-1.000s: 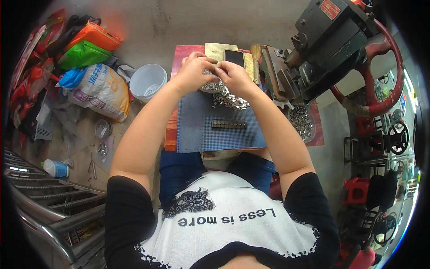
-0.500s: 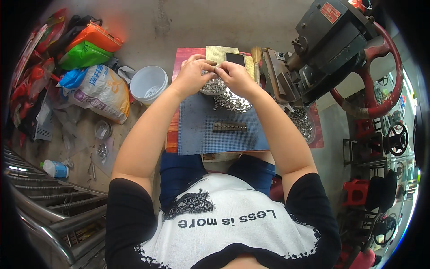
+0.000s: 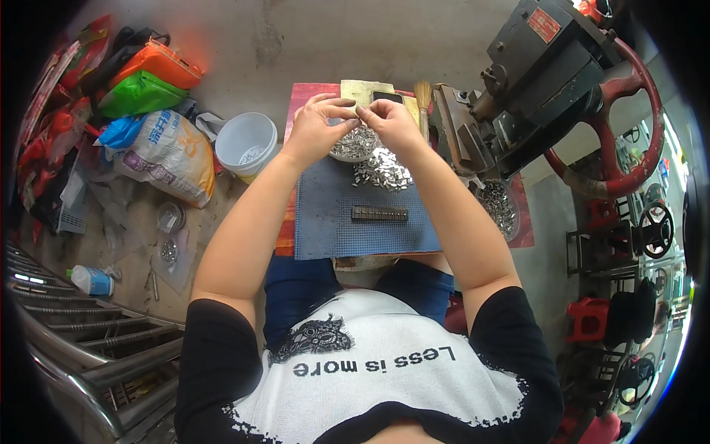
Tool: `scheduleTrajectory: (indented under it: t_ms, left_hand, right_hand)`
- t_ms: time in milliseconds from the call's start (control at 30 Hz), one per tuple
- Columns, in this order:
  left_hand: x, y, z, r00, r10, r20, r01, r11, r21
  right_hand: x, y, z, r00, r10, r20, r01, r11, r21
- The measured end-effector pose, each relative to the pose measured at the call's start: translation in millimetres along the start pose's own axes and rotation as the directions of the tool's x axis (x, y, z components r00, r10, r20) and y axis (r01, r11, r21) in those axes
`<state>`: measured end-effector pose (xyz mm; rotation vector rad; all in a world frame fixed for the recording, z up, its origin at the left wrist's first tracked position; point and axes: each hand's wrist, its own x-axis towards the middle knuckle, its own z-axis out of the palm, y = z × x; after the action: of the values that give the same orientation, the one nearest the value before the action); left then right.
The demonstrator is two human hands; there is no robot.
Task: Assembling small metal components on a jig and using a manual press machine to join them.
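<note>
Both my hands are raised over the far side of the table, above a bowl (image 3: 353, 150) filled with small silvery metal pieces. My left hand (image 3: 319, 127) has its thumb and forefinger apart, with no object visible between them. Close beside it, my right hand (image 3: 390, 124) pinches thumb and forefinger together; anything between them is too small to make out. A loose heap of small metal pieces (image 3: 383, 172) lies against the bowl on the blue ribbed mat (image 3: 325, 214). Nearer to me, a dark slotted metal bar (image 3: 379, 214) rests on the mat.
Right of the mat stand a brush (image 3: 423, 96), a container of metal pieces (image 3: 497, 207) and a dark machine press (image 3: 551, 81) with a red handwheel (image 3: 610, 133). A phone (image 3: 387, 97) lies beyond my hands. At left are a white bucket (image 3: 246, 140) and a metal railing (image 3: 89, 355).
My left thumb and forefinger have spread apart, and my left fingertips have come away from the right ones. The right hand stays pinched in nearly the same place.
</note>
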<state>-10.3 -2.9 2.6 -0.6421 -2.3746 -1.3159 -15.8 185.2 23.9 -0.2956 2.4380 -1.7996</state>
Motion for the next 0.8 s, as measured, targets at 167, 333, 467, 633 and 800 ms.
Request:
scheduleTrajectory:
  t_ms: [167, 333, 467, 633, 800]
  left_hand:
    - [0.2, 0.9, 2.5, 0.998, -0.06, -0.032, 0.06, 0.998, -0.006]
    - [-5.4, 14.3, 2.7, 0.997, 0.064, -0.041, -0.042, 0.915, 0.402]
    - [-4.7, 24.0, -3.7, 0.999, -0.024, 0.038, 0.001, 0.855, 0.519]
    - [5.9, 30.8, -10.5, 0.947, -0.243, 0.208, 0.02, 0.695, 0.719]
    - [14.3, 42.7, 5.4, 0.853, -0.334, 0.402, -0.169, 0.552, 0.817]
  right_hand:
    - [-2.1, 3.9, 8.1, 0.987, -0.106, -0.123, 0.124, 0.981, 0.15]
    - [-2.4, 2.9, 11.8, 0.994, -0.058, -0.093, 0.066, 0.994, 0.085]
    - [-1.9, 10.5, 9.6, 0.97, -0.149, -0.194, 0.098, 0.963, -0.25]
    - [-15.2, 8.3, 8.0, 0.917, -0.323, -0.235, 0.194, 0.874, -0.445]
    - [-21.3, 11.6, 3.2, 0.897, -0.387, -0.214, 0.259, 0.853, -0.454]
